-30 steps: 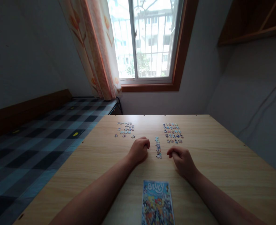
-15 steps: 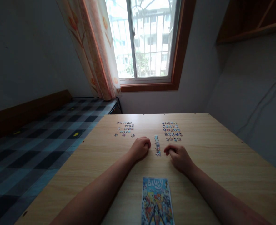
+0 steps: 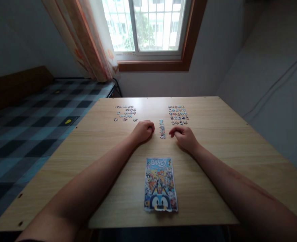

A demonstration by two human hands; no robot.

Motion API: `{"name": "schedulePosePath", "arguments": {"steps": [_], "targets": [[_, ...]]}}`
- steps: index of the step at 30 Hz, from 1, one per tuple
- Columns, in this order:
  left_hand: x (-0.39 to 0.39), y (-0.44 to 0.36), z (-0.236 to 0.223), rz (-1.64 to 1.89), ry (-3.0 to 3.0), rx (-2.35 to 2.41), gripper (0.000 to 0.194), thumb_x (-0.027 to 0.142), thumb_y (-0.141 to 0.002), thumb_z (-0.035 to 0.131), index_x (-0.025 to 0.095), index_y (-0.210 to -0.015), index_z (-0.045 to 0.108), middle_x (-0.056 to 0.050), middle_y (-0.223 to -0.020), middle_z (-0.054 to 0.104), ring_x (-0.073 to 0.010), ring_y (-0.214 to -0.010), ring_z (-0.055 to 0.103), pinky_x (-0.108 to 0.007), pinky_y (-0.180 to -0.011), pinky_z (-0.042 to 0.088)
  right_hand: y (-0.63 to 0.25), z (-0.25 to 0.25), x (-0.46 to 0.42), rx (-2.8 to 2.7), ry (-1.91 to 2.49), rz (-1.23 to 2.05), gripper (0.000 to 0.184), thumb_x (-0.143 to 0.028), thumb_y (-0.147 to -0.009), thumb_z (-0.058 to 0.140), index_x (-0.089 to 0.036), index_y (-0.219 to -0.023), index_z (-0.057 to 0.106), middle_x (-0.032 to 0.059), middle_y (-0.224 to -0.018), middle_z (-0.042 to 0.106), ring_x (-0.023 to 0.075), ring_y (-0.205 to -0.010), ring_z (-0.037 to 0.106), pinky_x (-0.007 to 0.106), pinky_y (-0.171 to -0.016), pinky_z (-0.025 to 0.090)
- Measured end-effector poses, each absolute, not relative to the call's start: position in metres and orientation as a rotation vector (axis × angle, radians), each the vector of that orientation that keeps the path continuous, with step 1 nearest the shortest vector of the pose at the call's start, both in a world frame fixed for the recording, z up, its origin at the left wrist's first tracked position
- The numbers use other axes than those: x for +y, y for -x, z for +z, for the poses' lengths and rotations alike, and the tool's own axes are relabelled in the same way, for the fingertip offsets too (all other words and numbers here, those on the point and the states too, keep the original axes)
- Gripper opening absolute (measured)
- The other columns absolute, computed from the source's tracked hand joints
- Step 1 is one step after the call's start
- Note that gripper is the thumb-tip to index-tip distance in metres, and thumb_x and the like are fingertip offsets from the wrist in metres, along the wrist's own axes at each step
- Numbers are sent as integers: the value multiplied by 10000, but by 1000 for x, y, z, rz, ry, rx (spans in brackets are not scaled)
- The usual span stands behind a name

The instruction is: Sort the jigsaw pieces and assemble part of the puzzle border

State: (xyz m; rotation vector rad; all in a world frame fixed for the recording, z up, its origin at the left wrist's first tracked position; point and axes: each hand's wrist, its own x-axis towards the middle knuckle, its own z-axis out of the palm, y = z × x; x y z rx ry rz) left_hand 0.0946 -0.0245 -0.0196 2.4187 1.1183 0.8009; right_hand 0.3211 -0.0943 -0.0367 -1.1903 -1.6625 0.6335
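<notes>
My left hand [image 3: 143,130] rests on the wooden table [image 3: 226,134] as a loose fist, just left of a short joined strip of puzzle pieces [image 3: 161,129]. My right hand [image 3: 183,137] lies curled on the table just right of that strip, fingers closed; I see nothing in either hand. A group of loose puzzle pieces [image 3: 125,113] lies further back on the left, and a denser group [image 3: 178,115] further back on the right. A colourful puzzle picture packet [image 3: 160,184] lies flat near the front edge between my forearms.
A bed with a blue and black checked cover [image 3: 32,127] runs along the table's left side. Behind the table are a window [image 3: 148,27] with a wooden frame and a patterned curtain [image 3: 87,43]. A grey wall [image 3: 276,84] is close on the right.
The view has tilted down, so more of the table's front edge and the whole packet now show. Both hands stay in place beside the strip.
</notes>
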Motion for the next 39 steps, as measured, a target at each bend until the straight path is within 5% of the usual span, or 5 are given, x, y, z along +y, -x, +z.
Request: {"name": "schedulePosePath", "arguments": {"steps": [39], "targets": [[-33,-91,-20,700,-2427,1052,262,18,-703,472,183,-580,634,-29,-710,619,-158,-679,565,-260,-697,456,-315,-32,-112,-1503,1206,623,217,-184,-747,485,-211,-667,684,11,-653,661,191,-648,616,289,-641,471]]}}
